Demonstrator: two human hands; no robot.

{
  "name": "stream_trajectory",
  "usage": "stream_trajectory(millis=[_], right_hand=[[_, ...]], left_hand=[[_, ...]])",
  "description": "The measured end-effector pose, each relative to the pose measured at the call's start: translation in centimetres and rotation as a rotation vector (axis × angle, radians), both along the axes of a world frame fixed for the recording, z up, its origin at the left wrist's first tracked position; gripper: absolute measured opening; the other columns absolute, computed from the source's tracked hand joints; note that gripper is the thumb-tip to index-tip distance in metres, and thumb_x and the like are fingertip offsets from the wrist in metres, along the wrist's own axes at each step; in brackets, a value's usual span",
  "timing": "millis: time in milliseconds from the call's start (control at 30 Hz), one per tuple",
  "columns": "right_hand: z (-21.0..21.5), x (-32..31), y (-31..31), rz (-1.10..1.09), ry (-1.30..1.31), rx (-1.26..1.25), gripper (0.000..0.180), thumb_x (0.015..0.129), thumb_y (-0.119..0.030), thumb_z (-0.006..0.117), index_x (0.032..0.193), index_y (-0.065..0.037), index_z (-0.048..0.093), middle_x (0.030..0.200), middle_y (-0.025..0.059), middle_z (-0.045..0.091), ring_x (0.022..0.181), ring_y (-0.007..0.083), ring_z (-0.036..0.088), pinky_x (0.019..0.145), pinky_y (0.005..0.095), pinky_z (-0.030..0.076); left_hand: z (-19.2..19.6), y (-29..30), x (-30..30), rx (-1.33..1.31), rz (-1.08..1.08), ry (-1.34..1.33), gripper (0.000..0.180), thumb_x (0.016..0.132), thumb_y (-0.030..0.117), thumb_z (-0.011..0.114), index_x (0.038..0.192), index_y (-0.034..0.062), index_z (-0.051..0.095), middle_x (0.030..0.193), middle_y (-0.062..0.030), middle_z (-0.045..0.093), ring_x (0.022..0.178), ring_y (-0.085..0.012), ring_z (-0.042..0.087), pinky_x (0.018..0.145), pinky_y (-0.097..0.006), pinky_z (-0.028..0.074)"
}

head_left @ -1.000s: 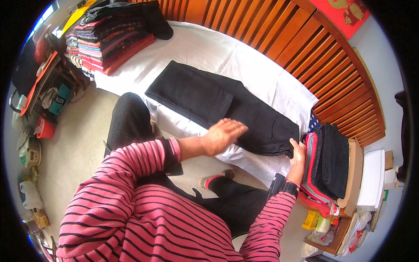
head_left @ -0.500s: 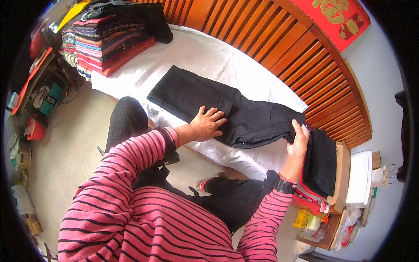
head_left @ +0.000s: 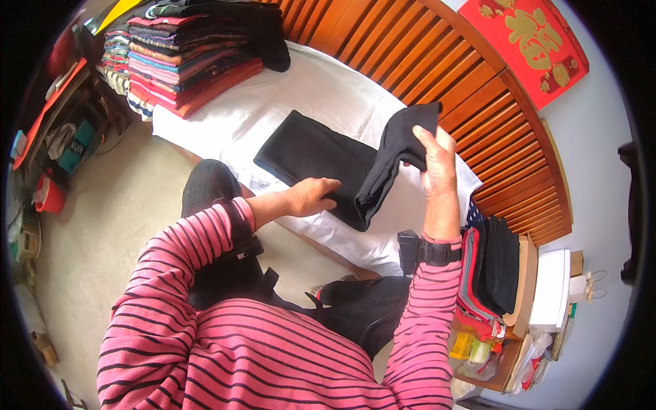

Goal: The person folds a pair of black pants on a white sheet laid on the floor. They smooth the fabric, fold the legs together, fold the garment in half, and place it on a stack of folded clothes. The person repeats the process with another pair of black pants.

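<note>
Black trousers (head_left: 321,160) — right hand (head_left: 434,164) grip closed on lifted end, left hand (head_left: 311,197) flat.

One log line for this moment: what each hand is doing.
left hand: flat on black trousers | right hand: lifting one end | surface: white bed sheet

Bedroom, probably in a home: white-sheeted bed (head_left: 321,89), slatted wooden headboard (head_left: 437,61), tall stack of folded coloured clothes (head_left: 184,58).

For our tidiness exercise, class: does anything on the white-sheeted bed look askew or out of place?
Nothing is spilled or damaged. Only the black fabric garment is uneven: the right hand lifts one end off the white-sheeted bed so it hangs crumpled, while the left hand presses the flat part.
</note>
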State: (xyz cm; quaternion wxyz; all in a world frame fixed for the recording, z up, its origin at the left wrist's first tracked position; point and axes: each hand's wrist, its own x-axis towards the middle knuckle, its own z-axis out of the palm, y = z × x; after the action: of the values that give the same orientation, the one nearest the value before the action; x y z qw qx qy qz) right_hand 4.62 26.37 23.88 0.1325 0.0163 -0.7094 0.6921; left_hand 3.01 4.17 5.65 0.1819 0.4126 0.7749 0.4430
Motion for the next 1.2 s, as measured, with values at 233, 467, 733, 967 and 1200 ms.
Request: stream_trajectory(millis=[233,467,733,967,1200], right_hand=[[-7.9,-7.1,-6.1,0.031,-0.142,0.212,0.021,0.086,-0.009,0.065,0.103,0.003,0.060,0.089,0.0069,0.064,0.070,0.0162,0.064,0.058,0.0316,0.056],[-13.8,-8.7,-12.0,0.097,-0.462,0.362,0.034,0.089,-0.018,0.063,0.115,0.002,0.056,0.088,0.0104,0.065,0.070,0.0216,0.067,0.051,0.0353,0.060],[-12.9,-7.0,-11.7,0.255,-0.555,0.161,0.075,0.097,-0.057,0.050,0.136,0.007,0.046,0.099,0.0184,0.068,0.081,0.0215,0.068,0.064,0.0331,0.060],[-12.9,-2.1,-4.6,0.102,-0.381,0.496,0.026,0.092,-0.013,0.061,0.112,0.002,0.067,0.092,0.0115,0.071,0.077,0.0146,0.069,0.059,0.0274,0.059],[-11.4,5.6,2.4,-0.001,-0.573,0.755,0.031,0.086,-0.011,0.065,0.115,0.000,0.067,0.099,0.0090,0.071,0.087,0.0155,0.068,0.072,0.0290,0.056]], left_hand=[[-1.8,-4.3,-3.6,0.361,0.412,-0.741,0.044,0.102,0.020,0.052,0.139,-0.0032,0.043,0.133,-0.0224,0.056,0.118,-0.0341,0.060,0.093,-0.046,0.054],[-1.7,-7.5,-5.5,0.560,0.679,-0.966,0.058,0.104,0.038,0.045,0.137,-0.0097,0.039,0.128,-0.0341,0.053,0.112,-0.0439,0.061,0.086,-0.051,0.058],[-0.1,-8.6,-6.6,0.386,0.736,-0.901,0.083,0.086,0.056,0.068,0.123,-0.0149,0.048,0.116,-0.0302,0.057,0.103,-0.0442,0.063,0.066,-0.048,0.062],[0.0,-7.9,-6.9,0.192,0.844,-0.714,0.050,0.087,0.015,0.071,0.124,-0.0113,0.051,0.087,-0.0193,0.066,0.069,-0.0270,0.070,0.049,-0.037,0.060],[0.7,-8.4,-6.6,0.274,0.833,-0.743,0.068,0.090,0.018,0.068,0.141,-0.0138,0.036,0.105,-0.0271,0.064,0.071,-0.0310,0.071,0.052,-0.036,0.060]])
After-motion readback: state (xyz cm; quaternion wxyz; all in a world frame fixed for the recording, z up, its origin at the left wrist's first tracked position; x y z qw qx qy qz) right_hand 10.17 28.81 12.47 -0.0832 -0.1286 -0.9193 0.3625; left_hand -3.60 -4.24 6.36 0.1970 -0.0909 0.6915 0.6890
